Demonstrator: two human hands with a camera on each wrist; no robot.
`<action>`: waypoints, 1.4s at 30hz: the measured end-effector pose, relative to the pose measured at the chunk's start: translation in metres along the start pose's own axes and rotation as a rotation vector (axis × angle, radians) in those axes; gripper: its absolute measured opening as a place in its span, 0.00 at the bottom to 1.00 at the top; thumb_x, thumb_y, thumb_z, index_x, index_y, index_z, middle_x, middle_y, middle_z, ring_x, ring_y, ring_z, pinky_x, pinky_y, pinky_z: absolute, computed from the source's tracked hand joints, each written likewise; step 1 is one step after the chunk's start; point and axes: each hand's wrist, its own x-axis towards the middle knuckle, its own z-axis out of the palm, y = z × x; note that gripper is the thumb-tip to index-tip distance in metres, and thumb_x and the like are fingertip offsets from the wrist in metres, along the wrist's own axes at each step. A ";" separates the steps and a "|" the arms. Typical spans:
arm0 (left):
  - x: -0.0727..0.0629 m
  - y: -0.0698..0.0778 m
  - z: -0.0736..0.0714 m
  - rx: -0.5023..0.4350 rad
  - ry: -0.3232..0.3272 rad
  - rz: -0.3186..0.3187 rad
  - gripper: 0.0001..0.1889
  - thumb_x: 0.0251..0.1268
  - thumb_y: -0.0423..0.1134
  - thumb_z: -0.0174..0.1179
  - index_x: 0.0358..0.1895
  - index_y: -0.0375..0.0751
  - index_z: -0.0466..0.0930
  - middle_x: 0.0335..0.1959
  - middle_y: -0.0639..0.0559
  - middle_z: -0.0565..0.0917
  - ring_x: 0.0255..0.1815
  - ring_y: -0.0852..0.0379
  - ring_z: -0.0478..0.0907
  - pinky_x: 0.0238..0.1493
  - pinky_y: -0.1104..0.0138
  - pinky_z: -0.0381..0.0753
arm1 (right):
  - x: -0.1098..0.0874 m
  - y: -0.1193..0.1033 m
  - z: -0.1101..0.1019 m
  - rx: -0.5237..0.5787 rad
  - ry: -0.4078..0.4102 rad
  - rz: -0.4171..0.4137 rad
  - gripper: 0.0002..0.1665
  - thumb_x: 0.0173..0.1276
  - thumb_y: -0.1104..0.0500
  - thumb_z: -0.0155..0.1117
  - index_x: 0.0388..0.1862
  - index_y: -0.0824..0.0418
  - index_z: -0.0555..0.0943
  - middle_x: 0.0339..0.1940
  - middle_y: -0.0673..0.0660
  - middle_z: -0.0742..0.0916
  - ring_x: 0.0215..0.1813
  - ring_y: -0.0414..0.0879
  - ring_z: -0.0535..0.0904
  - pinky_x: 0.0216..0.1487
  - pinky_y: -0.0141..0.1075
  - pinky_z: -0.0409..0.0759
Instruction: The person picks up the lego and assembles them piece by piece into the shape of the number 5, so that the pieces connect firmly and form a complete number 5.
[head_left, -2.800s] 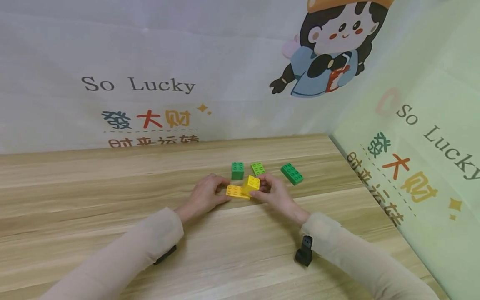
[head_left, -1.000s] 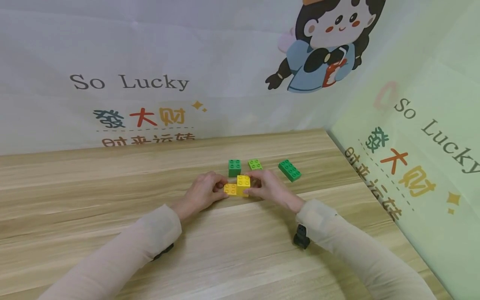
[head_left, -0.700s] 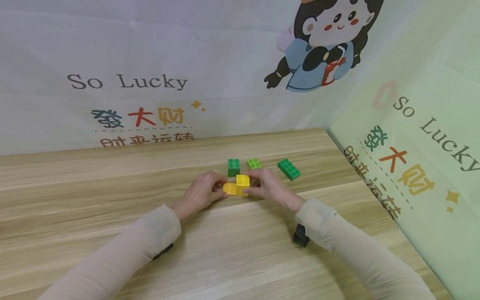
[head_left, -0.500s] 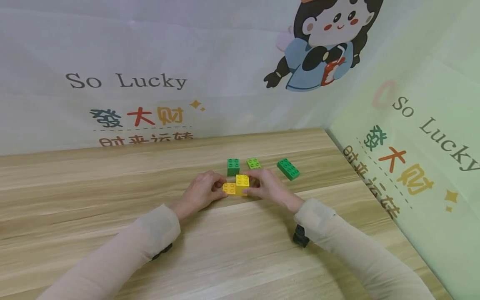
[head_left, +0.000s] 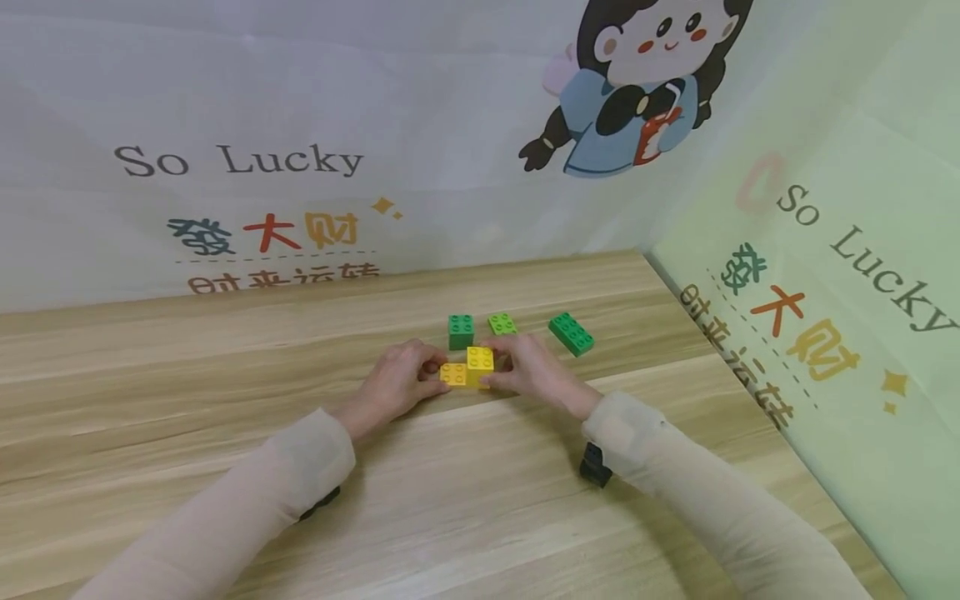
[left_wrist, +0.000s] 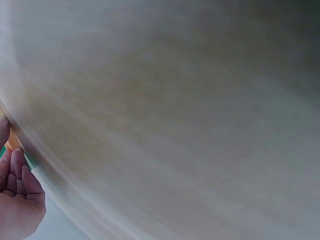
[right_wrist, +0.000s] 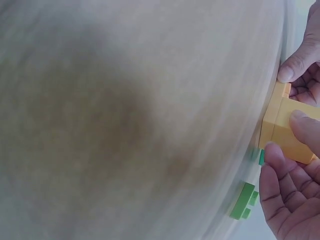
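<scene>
On the table (head_left: pixel 465 492), between two hands: yellow block (head_left: pixel 478 367) stacked on 3 o'clock end of flat block (head_left: pixel 453 374) | flat block's 9 o'clock end pinched by left hand (head_left: pixel 395 382); yellow block gripped by right hand (head_left: pixel 536 372) | apparently being joined | firm press, then release, seemingly called for

We see a wooden table (head_left: pixel 450 492), a pale back wall (head_left: pixel 450 108) with a cartoon (head_left: pixel 600 125) and words (head_left: pixel 272 227), and a greenish side wall (head_left: pixel 877 142).

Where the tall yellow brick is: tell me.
Head view, just below centre: the tall yellow brick, held by the right hand, stands on the right end of the flat orange brick.
</scene>
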 end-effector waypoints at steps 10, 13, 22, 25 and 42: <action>-0.002 -0.001 0.002 -0.020 -0.004 0.008 0.17 0.53 0.36 0.69 0.46 0.33 0.80 0.39 0.46 0.80 0.38 0.54 0.75 0.43 0.63 0.77 | -0.005 0.004 0.009 0.050 0.035 0.013 0.22 0.59 0.63 0.69 0.53 0.66 0.78 0.39 0.60 0.85 0.32 0.43 0.77 0.33 0.28 0.77; -0.001 -0.001 0.003 -0.016 0.000 0.015 0.17 0.53 0.36 0.69 0.45 0.33 0.81 0.38 0.46 0.80 0.38 0.54 0.75 0.42 0.63 0.77 | -0.006 0.005 0.010 0.064 0.040 0.015 0.23 0.59 0.64 0.69 0.53 0.66 0.77 0.40 0.60 0.85 0.34 0.43 0.78 0.35 0.29 0.78; 0.001 0.000 0.005 -0.008 0.003 0.020 0.16 0.53 0.37 0.69 0.45 0.34 0.81 0.37 0.47 0.80 0.37 0.54 0.74 0.42 0.63 0.76 | -0.017 0.017 -0.004 0.094 0.091 0.009 0.31 0.60 0.58 0.68 0.59 0.72 0.72 0.43 0.63 0.84 0.39 0.48 0.80 0.41 0.33 0.79; 0.001 0.000 0.005 -0.009 0.007 0.019 0.16 0.53 0.37 0.69 0.45 0.33 0.81 0.37 0.46 0.80 0.38 0.54 0.74 0.42 0.63 0.76 | -0.022 0.027 -0.016 0.068 0.234 -0.012 0.25 0.60 0.61 0.68 0.53 0.74 0.75 0.37 0.64 0.83 0.37 0.51 0.80 0.39 0.36 0.80; 0.001 -0.001 0.002 -0.016 0.015 0.005 0.17 0.53 0.36 0.69 0.46 0.33 0.81 0.38 0.46 0.80 0.38 0.54 0.74 0.43 0.62 0.77 | -0.038 0.077 -0.052 0.000 0.305 0.322 0.28 0.60 0.63 0.67 0.54 0.77 0.71 0.46 0.71 0.78 0.47 0.59 0.74 0.48 0.47 0.75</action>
